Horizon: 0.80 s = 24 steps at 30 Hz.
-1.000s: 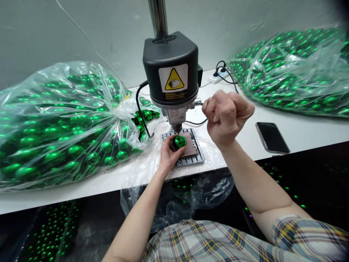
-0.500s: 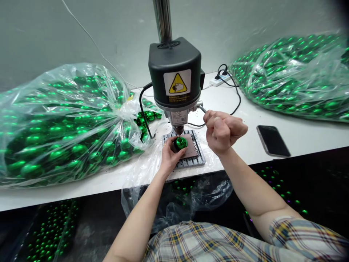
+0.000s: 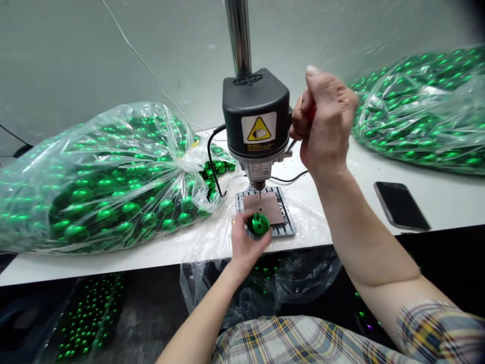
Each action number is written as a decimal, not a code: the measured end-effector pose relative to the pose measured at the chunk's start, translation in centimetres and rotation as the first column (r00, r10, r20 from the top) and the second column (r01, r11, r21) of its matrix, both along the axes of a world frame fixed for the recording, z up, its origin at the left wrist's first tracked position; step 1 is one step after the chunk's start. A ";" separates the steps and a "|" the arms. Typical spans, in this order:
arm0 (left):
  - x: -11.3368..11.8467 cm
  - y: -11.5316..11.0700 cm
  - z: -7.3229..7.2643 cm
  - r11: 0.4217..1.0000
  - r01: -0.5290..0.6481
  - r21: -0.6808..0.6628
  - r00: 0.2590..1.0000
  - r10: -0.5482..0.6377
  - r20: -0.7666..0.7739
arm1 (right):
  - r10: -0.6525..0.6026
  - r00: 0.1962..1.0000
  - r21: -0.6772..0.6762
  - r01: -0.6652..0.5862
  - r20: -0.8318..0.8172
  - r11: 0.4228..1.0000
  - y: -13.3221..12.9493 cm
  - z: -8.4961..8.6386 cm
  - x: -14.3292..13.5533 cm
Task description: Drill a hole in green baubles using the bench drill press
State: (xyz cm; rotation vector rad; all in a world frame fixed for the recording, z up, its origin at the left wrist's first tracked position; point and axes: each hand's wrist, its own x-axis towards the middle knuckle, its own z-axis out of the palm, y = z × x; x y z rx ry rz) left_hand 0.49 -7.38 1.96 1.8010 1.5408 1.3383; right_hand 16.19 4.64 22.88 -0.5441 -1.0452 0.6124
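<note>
A shiny green bauble [image 3: 259, 223] is pinched in my left hand [image 3: 244, 241], over the front edge of the drill press's base plate [image 3: 285, 231]. Behind it, a pinkish-brown board [image 3: 261, 202] with a small hole lies on the plate. The thin drill bit [image 3: 259, 194] points down above this board, apart from the bauble. My right hand [image 3: 329, 114] is wrapped round the feed lever [image 3: 291, 147] at the right of the black drill press [image 3: 256, 114]; a bit of red shows between its fingers. Dark shavings are scattered on the plate.
A clear bag of green baubles [image 3: 113, 187] fills the left of the white table [image 3: 159, 259]; another bag [image 3: 424, 116] stands at the back right. A phone [image 3: 401, 205] lies at the right. Clear plastic sheeting [image 3: 299, 275] hangs over the front edge.
My right hand has risen with the lever, and the drill bit has come up. My left hand has drawn the bauble from under the bit toward me, baring the board's hole.
</note>
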 end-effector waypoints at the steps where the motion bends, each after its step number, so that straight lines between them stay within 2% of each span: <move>1: -0.5 -1.8 0.0 0.997 0.072 0.023 0.992 -0.069 -0.107 | 0.001 1.000 0.001 -0.001 0.011 1.000 0.2 0.0 0.0; 4: -2.8 -5.8 -0.3 0.961 0.277 0.021 0.890 -0.248 -0.383 | 0.039 0.999 0.036 -0.039 0.008 0.999 0.1 -0.5 0.2; 6: -4.8 -6.0 0.1 0.956 0.286 0.064 0.879 -0.236 -0.415 | 0.053 0.998 0.053 -0.052 -0.016 0.997 -0.1 -0.7 0.2; 8: -6.8 -3.5 1.4 0.970 0.187 0.156 0.940 -0.130 -0.316 | 0.058 0.998 0.058 -0.056 -0.036 0.997 -0.1 -0.7 0.1; 10: -8.5 1.1 3.4 0.982 0.008 0.191 0.982 0.028 -0.188 | 0.064 0.997 0.063 -0.060 -0.050 0.996 -0.1 -0.6 0.1; 11: -9.1 3.8 4.4 0.987 -0.053 0.150 0.979 0.081 -0.185 | 0.066 0.996 0.067 -0.062 -0.055 0.996 -0.1 -0.6 0.1; 13: -10.0 9.0 6.0 0.990 -0.135 -0.040 0.929 0.112 -0.353 | 0.061 0.996 0.072 -0.057 -0.066 0.996 0.0 -0.6 0.0; 14: -10.3 11.2 6.5 0.969 -0.188 -0.163 0.878 0.091 -0.471 | 0.055 0.996 0.072 -0.050 -0.069 0.996 0.0 -0.6 0.0; 16: -10.4 14.3 6.8 0.914 -0.252 -0.319 0.808 0.017 -0.590 | 0.048 0.997 0.067 -0.044 -0.058 0.997 0.0 -0.6 0.0; 19: -10.1 15.9 5.9 0.885 -0.248 -0.394 0.799 -0.043 -0.600 | 0.054 0.998 0.051 -0.052 -0.036 0.997 -0.1 -0.7 0.1; 22: -10.1 15.2 5.4 0.887 -0.215 -0.408 0.815 -0.067 -0.576 | 0.037 0.999 0.059 -0.036 -0.015 0.998 -0.2 -0.7 0.2; 24: -10.4 14.0 5.6 0.905 -0.210 -0.370 0.821 -0.042 -0.569 | 0.023 1.000 0.065 -0.023 0.003 0.998 -0.2 -0.7 0.2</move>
